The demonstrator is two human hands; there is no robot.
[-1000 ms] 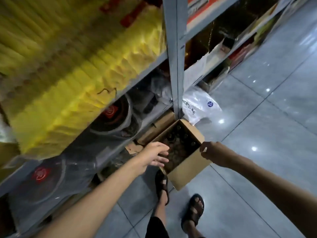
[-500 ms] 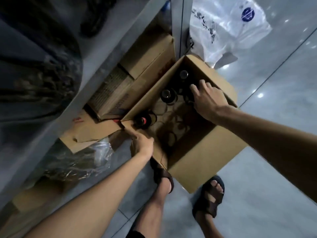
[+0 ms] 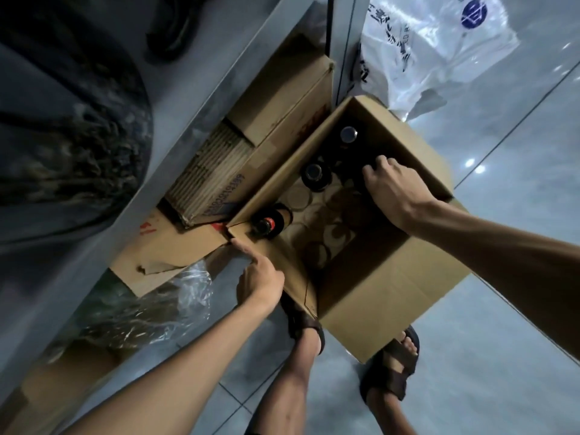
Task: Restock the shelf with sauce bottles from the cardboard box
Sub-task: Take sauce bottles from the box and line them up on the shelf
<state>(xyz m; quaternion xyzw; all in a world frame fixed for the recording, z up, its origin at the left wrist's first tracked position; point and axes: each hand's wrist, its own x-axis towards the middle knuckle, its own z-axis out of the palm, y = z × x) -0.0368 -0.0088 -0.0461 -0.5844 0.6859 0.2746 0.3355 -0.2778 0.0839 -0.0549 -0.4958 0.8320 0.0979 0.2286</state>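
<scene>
An open cardboard box (image 3: 386, 296) stands on the tiled floor against the shelf (image 3: 175, 171). Three dark sauce bottles stand along its left inner wall: one in the far corner (image 3: 348, 135), one in the middle (image 3: 314, 174) and one with a red label in the near corner (image 3: 267, 224). Round marks cover the bare box bottom. My right hand (image 3: 397, 191) reaches into the box, its fingers curled down over another dark bottle that is mostly hidden beneath it. My left hand (image 3: 262, 281) grips the near left flap, with the index finger lying along the flap's edge.
A grey shelf post (image 3: 342, 42) rises just behind the box. Flattened cardboard and a carton (image 3: 276, 120) lie under the lowest shelf. A white plastic bag (image 3: 439, 45) lies behind the box and crinkled clear wrap (image 3: 147, 309) to its left. My sandalled feet (image 3: 390, 368) stand beside the box.
The view has dropped from the upper shelves to the box. My right hand went from the rim down inside and curled its fingers. My left hand took hold of the flap.
</scene>
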